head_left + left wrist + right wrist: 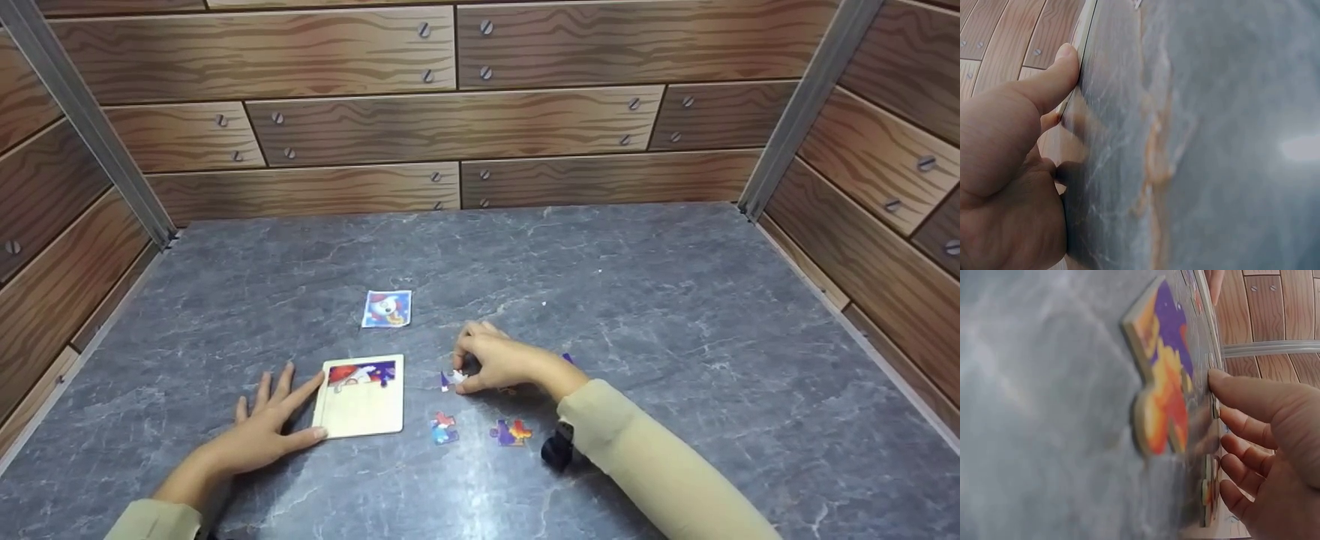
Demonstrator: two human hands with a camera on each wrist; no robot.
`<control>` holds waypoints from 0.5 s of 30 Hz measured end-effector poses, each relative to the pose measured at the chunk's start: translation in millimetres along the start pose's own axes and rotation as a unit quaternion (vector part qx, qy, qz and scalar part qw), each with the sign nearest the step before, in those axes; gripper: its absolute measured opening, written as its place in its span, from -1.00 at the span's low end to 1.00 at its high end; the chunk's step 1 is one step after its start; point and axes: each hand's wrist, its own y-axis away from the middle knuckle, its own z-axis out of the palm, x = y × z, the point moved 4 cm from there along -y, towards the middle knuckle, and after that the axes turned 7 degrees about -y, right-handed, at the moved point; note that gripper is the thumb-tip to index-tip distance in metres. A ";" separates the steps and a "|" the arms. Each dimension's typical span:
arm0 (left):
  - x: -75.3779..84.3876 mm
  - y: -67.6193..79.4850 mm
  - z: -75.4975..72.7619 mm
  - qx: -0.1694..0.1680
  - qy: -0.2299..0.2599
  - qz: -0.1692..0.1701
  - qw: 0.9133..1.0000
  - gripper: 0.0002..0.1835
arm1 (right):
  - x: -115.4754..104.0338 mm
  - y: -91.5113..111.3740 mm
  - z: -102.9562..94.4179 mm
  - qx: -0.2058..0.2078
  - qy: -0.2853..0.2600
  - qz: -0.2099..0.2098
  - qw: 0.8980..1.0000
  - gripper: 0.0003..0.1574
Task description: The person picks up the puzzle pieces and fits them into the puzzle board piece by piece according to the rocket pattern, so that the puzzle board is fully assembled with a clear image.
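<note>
A cream puzzle board (pixel 360 412) lies on the grey marbled table, with joined red, white and purple pieces (pixel 364 373) along its top. Spread beside its left edge, my left hand (pixel 251 439) touches the board with the thumb and fingertips; the left wrist view shows the thumb (pixel 1053 84) against the board's edge. My right hand (pixel 499 361) pinches a white and purple puzzle piece (pixel 448 381) at the table surface, its fingers covering part of it. Nearer me lie a red and blue piece (pixel 444 429) and a purple and orange piece (pixel 511 433).
Behind the board lies a small picture card (pixel 387 309) with a white figure on blue. Another purple piece (pixel 568 358) shows partly behind the right wrist. Wood-patterned walls (pixel 450 127) enclose the table at the back and sides.
</note>
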 end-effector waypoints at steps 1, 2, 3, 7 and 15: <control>0.3 -0.4 0.0 0.000 0.000 -0.001 1.000 -0.11 | -0.1 0.2 -0.6 0.000 0.005 -0.005 1.000 -0.68; 0.7 -0.7 0.0 -0.001 0.000 -0.002 1.000 -0.11 | -0.3 0.5 -1.2 0.000 0.008 -0.009 1.000 -0.68; 0.5 -0.7 0.2 -0.002 0.002 -0.003 1.000 -0.11 | -0.6 0.5 -1.3 -0.001 0.010 -0.014 1.000 -0.67; 0.3 -1.2 0.6 -0.005 0.004 -0.002 1.000 -0.11 | -0.3 0.4 -2.9 0.006 0.003 -0.028 1.000 -0.67; -0.6 -1.7 0.7 -0.002 0.002 -0.005 1.000 -0.11 | -1.4 -0.4 -7.6 0.031 -0.051 -0.068 0.996 -0.67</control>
